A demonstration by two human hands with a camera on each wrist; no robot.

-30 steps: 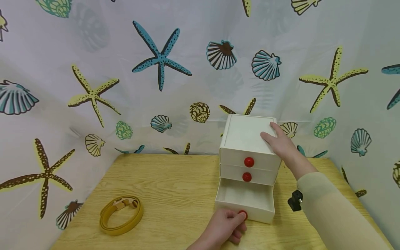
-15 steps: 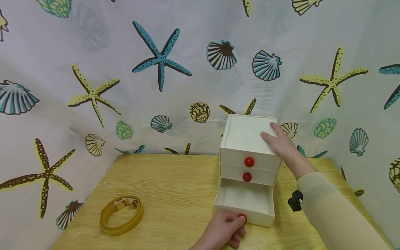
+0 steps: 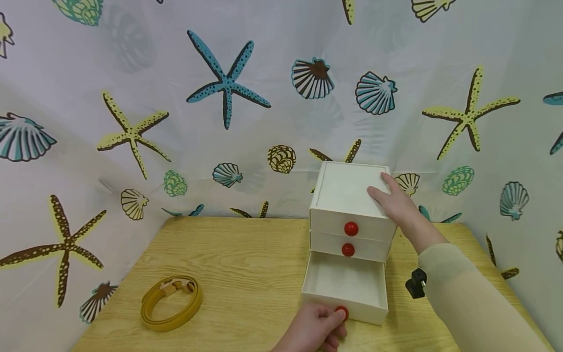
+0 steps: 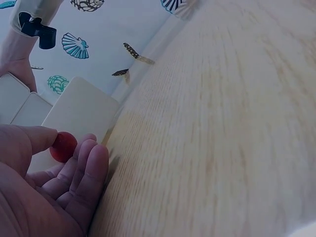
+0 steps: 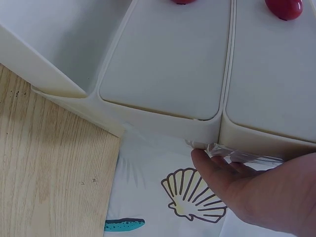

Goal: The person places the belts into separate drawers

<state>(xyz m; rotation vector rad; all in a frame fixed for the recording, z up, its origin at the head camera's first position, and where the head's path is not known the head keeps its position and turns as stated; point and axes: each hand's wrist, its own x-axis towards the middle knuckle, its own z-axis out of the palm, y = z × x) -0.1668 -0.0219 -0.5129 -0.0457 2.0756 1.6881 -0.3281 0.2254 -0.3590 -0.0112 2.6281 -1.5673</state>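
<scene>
A small white drawer cabinet (image 3: 347, 188) with three stacked drawers and red knobs stands at the right of the table. Its bottom drawer (image 3: 367, 314) is pulled out and has nothing inside. My left hand (image 3: 310, 328) pinches that drawer's red knob (image 4: 63, 147), the thumb on its near side. My right hand (image 3: 398, 208) rests at the cabinet's upper right edge, thumb on top. In the right wrist view its fingers (image 5: 210, 170) lie stretched along the cabinet's side. The middle and top drawers are closed.
A coiled yellow belt (image 3: 171, 303) lies at the left of the wooden table (image 3: 237, 264). A white curtain (image 3: 264, 117) with starfish and shell prints hangs behind the table and along both sides. A black camera mount (image 3: 416, 283) sticks out from the right sleeve.
The bottom drawer has come a little farther out toward me, my left hand moving with its knob. My right hand has stayed in place on the cabinet.
</scene>
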